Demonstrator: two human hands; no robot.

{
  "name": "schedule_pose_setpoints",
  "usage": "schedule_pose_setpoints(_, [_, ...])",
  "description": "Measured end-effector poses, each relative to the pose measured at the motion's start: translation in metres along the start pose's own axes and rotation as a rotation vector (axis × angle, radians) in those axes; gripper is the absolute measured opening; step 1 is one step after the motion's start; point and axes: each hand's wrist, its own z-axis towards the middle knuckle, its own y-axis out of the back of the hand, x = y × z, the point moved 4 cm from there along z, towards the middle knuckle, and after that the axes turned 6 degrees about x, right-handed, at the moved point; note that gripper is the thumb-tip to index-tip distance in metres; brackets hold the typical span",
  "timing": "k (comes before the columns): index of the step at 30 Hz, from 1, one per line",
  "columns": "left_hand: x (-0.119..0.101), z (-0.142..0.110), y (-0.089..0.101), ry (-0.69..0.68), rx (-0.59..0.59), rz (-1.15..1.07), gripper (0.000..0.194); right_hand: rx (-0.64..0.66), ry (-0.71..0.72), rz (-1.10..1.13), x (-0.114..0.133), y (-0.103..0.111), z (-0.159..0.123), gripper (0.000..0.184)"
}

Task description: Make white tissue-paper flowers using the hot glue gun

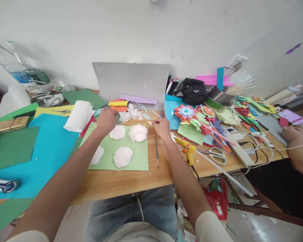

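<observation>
In the head view, the left hand (pixel 107 120) is above the far part of a light green sheet (pixel 138 163) on the wooden worktop (pixel 108 184). Its fingers are curled, but I cannot tell if they grasp something. The right hand (pixel 161 127) is just beyond the right edge of this sheet, and it pinches a small white scrap (pixel 150 123) between its fingertips. On the sheet there are a ruffled white paper flower (pixel 138 133) and flat white paper pieces (pixel 123 157); one of them is partly hidden by the left forearm. Behind the flower lie crumpled white paper bits (pixel 131 113). A thin blue brush (pixel 156 151) lies right of the sheet, and a yellow glue gun (pixel 187 147) is farther right, near the right forearm.
</observation>
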Motion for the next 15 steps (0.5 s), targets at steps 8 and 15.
schedule_pose_setpoints(8, [0.012,0.016,-0.030,0.057,0.101,0.049,0.028,0.061,0.010,-0.263,-0.001,-0.009,-0.001,0.030])
schedule_pose_setpoints(15, [0.014,0.021,-0.032,0.065,0.064,-0.087,0.017,-0.013,-0.043,-0.276,-0.005,0.003,-0.006,0.034])
